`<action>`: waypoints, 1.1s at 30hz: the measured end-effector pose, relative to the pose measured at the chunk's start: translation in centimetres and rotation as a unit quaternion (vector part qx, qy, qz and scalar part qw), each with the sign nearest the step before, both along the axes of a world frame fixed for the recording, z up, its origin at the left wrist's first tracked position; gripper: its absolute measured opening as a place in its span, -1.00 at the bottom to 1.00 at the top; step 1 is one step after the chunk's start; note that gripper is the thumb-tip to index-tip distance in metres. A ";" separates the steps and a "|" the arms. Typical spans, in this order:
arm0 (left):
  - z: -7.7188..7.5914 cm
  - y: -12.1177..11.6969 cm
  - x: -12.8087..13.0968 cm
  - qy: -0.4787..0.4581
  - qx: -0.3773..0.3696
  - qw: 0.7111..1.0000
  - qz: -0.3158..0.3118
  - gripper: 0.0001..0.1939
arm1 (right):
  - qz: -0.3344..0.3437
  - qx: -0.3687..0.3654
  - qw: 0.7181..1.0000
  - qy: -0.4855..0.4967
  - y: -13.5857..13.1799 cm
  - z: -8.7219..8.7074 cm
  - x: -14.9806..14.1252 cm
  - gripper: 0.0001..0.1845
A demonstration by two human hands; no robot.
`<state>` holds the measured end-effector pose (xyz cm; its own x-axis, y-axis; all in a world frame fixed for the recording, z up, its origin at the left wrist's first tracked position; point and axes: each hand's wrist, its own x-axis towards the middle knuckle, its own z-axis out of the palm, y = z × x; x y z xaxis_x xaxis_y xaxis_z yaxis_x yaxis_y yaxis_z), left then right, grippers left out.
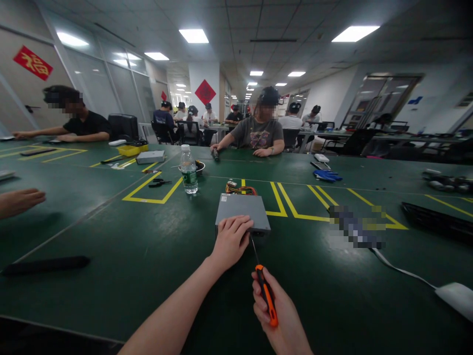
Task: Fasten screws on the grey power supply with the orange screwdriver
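Observation:
A grey computer power supply (240, 207) lies on the green table in front of me, with a bundle of coloured cables (242, 189) at its far side. My left hand (232, 239) holds its near edge, fingers over the top and thumb at the front face. Wrapped around the orange and black handle of a screwdriver (266, 298) is my right hand (279, 310). The screwdriver's thin shaft points up to the near face of the power supply, beside my left thumb. Where exactly its tip meets the casing is hard to make out.
A water bottle (189, 170) stands beyond and left, before a bowl (199, 167). Black pliers (159, 183) lie near yellow tape. Blue gloves (327, 175) and a blurred-out item (354, 227) with a white cable are rightward. Another person's hand (22, 202) reaches in at left; a person sits opposite.

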<state>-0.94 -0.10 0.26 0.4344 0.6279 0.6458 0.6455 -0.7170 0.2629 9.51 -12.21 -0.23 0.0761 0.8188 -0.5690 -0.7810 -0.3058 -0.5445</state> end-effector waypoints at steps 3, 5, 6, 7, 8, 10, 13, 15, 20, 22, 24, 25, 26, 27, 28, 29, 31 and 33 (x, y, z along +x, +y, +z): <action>0.0 0.0 0.0 -0.001 -0.003 1.000 -0.001 -0.70 | -0.001 -0.009 1.000 0.007 0.1 0.1 0.0 -0.71; 0.0 0.0 0.0 -0.001 -0.002 1.000 -0.001 -0.70 | -0.001 -0.014 1.000 0.008 0.2 0.2 0.0 -0.70; 0.1 0.0 0.0 0.000 -0.001 1.000 -0.001 -0.69 | -0.002 -0.015 1.000 0.006 0.2 0.1 0.0 -0.70; 0.1 0.0 0.0 0.001 0.000 1.000 0.001 -0.69 | -0.002 -0.013 1.000 0.006 0.2 0.1 0.0 -0.71; 0.1 0.0 0.0 0.000 0.002 1.000 0.002 -0.69 | 0.000 -0.010 1.000 0.005 0.2 0.0 0.1 -0.71; 0.1 0.0 0.0 0.001 0.004 1.000 0.005 -0.68 | 0.005 0.005 1.000 0.007 0.2 -0.1 0.1 -0.71; 0.1 -0.1 0.1 -0.002 0.001 1.000 0.004 -0.68 | 0.011 0.026 0.999 0.015 0.1 -0.3 0.2 -0.68; 0.1 -0.1 0.1 -0.005 -0.002 1.000 0.006 -0.69 | 0.011 0.025 0.999 0.017 0.1 -0.3 0.1 -0.66; 0.0 -0.1 0.2 -0.010 0.002 1.000 0.012 -0.69 | 0.013 0.000 1.000 0.011 0.2 0.1 0.0 -0.68; 0.1 -0.1 0.2 -0.009 0.004 1.000 0.014 -0.69 | 0.015 -0.002 1.000 0.011 0.2 0.2 0.1 -0.69; 0.1 -0.1 0.2 -0.010 0.003 1.000 0.016 -0.69 | 0.017 -0.001 1.000 0.010 0.3 0.2 0.1 -0.68; 0.1 -0.2 0.2 -0.011 0.002 1.000 0.015 -0.69 | 0.017 0.001 1.000 0.010 0.3 0.2 0.1 -0.66; 0.1 -0.2 0.2 -0.011 -0.001 1.000 0.014 -0.69 | 0.017 0.005 1.000 0.009 0.3 0.2 0.0 -0.64; 0.1 -0.2 0.2 -0.013 -0.004 1.000 0.012 -0.69 | 0.016 0.010 1.000 0.005 0.3 0.1 0.0 -0.62; 0.1 -0.2 0.2 -0.014 -0.006 1.000 0.011 -0.69 | 0.012 0.020 1.000 -0.002 0.3 0.0 -0.1 -0.59; 0.2 -0.2 0.2 -0.015 -0.008 1.000 0.009 -0.69 | 0.007 0.032 0.999 -0.014 0.3 -0.1 -0.2 -0.57; 0.2 -0.3 0.2 -0.016 -0.009 1.000 0.007 -0.68 | -0.003 0.051 0.998 -0.043 0.3 -0.2 -0.5 -0.55; 0.3 -0.3 0.2 -0.015 -0.005 1.000 0.007 -0.67 | -0.002 0.054 0.997 -0.055 0.2 -0.1 -0.7 -0.56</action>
<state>-0.75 -0.39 0.54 0.4064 0.6405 0.6516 0.6474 -0.7051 0.2893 8.82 -11.98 -0.36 0.1372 0.8747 -0.4648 -0.7157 -0.2369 -0.6570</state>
